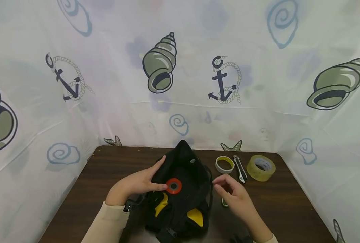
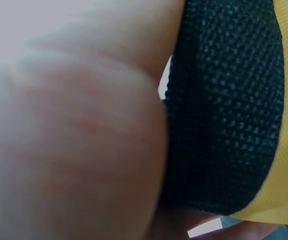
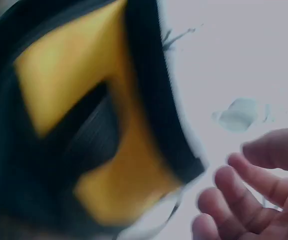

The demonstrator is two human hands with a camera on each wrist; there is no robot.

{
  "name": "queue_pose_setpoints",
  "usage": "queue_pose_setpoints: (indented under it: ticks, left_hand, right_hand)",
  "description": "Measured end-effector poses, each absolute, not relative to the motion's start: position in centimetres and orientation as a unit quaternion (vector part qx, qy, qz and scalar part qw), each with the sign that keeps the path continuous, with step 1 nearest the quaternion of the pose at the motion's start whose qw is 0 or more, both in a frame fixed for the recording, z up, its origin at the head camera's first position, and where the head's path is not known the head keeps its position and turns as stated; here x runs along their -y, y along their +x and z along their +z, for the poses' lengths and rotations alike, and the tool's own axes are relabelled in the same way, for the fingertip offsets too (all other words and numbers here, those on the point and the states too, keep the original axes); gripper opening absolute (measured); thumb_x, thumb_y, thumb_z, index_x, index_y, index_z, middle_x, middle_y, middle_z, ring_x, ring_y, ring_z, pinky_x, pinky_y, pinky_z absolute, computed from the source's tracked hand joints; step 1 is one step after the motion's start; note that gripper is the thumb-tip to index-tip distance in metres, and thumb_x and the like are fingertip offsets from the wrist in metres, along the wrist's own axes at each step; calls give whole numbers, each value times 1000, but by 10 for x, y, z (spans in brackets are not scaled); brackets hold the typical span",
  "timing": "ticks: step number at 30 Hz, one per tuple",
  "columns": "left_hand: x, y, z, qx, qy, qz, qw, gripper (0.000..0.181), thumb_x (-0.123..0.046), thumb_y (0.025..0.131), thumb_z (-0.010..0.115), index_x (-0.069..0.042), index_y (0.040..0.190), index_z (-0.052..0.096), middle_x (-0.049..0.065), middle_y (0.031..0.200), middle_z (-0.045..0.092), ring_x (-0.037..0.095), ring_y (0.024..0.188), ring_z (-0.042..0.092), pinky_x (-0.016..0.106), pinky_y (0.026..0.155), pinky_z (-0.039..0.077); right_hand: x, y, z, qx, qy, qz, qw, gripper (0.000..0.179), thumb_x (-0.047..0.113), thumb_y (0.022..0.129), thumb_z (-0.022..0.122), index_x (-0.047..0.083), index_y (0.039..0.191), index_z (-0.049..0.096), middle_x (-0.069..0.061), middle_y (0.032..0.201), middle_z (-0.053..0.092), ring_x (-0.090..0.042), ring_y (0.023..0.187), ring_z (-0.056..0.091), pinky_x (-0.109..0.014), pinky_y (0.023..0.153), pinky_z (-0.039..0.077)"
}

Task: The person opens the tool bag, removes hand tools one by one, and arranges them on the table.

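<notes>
Black mesh fabric marks the bag [image 1: 180,189] as soft, light and floppy; it is steadied by the flat left hand [image 1: 137,184]. The right hand [image 1: 233,194] hangs loose and empty beside it, and the strap looks the surest hold

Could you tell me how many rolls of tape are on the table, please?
2. A small yellowish roll lies right of the black bag, and a larger clear roll sits farther right, past the utility knife. The bag may hide others.
</notes>
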State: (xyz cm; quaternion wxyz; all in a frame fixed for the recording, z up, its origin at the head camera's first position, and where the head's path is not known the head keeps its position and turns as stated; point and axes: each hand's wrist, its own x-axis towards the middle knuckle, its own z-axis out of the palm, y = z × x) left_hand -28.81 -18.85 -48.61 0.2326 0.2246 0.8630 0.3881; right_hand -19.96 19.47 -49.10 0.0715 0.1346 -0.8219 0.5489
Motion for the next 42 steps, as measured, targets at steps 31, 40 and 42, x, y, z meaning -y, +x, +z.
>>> queue_pose_setpoints:
  ticks: [31,40,42]
  left_hand:
    - [195,-286,-482,-849,248,398,244,121,-59,96,79,-37,176,-10,14,183,17,38,154,51,64,124,42]
    - [198,-286,-479,-833,252,416,264,125,-55,96,81,-37,175,-14,17,184,11,41,155,48,64,123,44]
    - [198,-286,-479,-834,249,414,267,125,-56,96,81,-39,175,-14,16,184,7,43,157,45,65,123,43]
  right_hand:
    - [-80,-271,-439,834,103,510,-184,40,45,107,71,14,131,63,-12,116,69,-24,94,66,-45,94,59]
    - [-58,-305,-466,877,63,433,-198,67,48,103,75,7,150,51,-21,144,61,-36,115,67,-58,105,57]
    - [-56,-307,-478,876,62,429,-213,77,47,100,79,7,157,45,-27,162,45,-43,135,59,-62,114,51]
